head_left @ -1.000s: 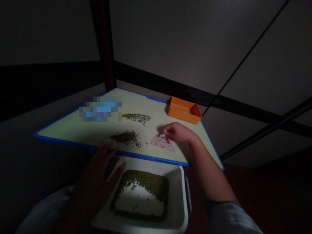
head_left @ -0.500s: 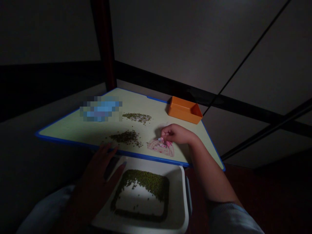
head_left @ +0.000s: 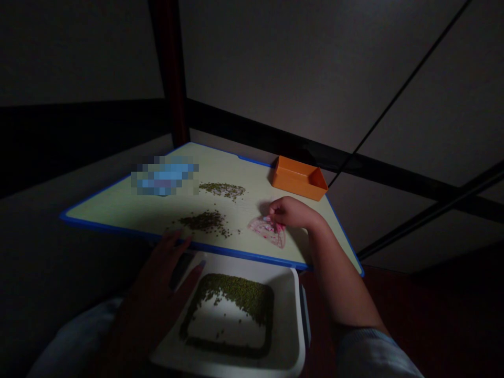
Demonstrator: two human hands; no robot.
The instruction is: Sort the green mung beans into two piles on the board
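My right hand point(head_left: 293, 212) pinches a see-through pink protractor point(head_left: 268, 232) by its upper part, with its curved side toward the board's front edge. The protractor is at the pale folding table top point(head_left: 252, 168) with a blue rim. My left hand point(head_left: 167, 273), dim in shadow, has its fingers spread at the front edge, above the left side of a white tub point(head_left: 293, 310). Left of the protractor lies a dark pile of small beans point(head_left: 205, 221). Behind it is a thinner patch of greenish beans point(head_left: 222, 190). More green beans point(head_left: 246, 291) lie in the tub.
An orange open box point(head_left: 297, 181) stands at the table's back right corner. At the left lies a blurred-out blue item point(head_left: 167, 176). Pale wall panels point(head_left: 315, 68) and a dark red post point(head_left: 173, 79) rise behind the table.
My right hand has moved slightly right and away from me with the protractor, which has turned a little. My left hand looks unmoved.
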